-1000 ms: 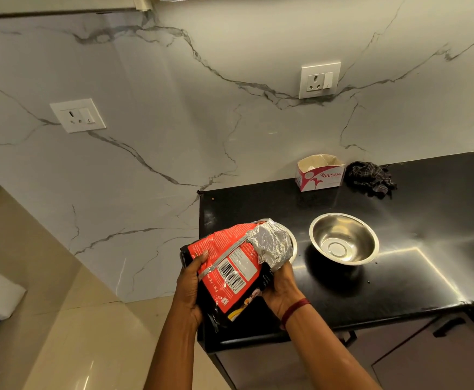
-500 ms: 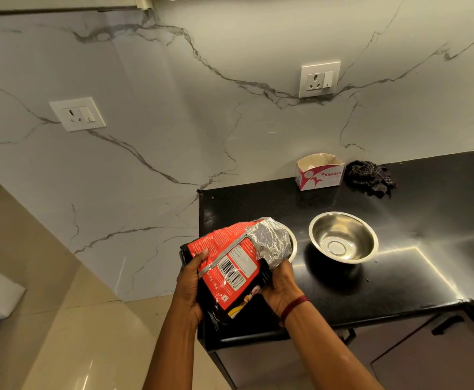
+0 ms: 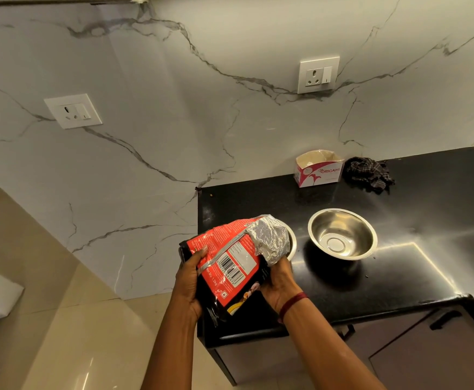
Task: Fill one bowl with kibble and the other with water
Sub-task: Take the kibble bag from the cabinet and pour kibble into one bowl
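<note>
Kibble bag (image 3: 230, 263) tilted, long axis near-left to far-right, foil mouth over left bowl (image 3: 292, 243), mostly hidden. L hand (image 3: 189, 280) fingers curl round base; R hand (image 3: 279, 280) grips under neck. Right bowl (image 3: 342, 233) empty, just beside.

Noted: "ORIGAMI" reads on the red-and-white carton (image 3: 319, 171). On the kibble bag (image 3: 230, 257) you hold: "Net Qty. 1.2kg" beside the barcode (image 3: 231, 268); its digits too small to read.
</note>
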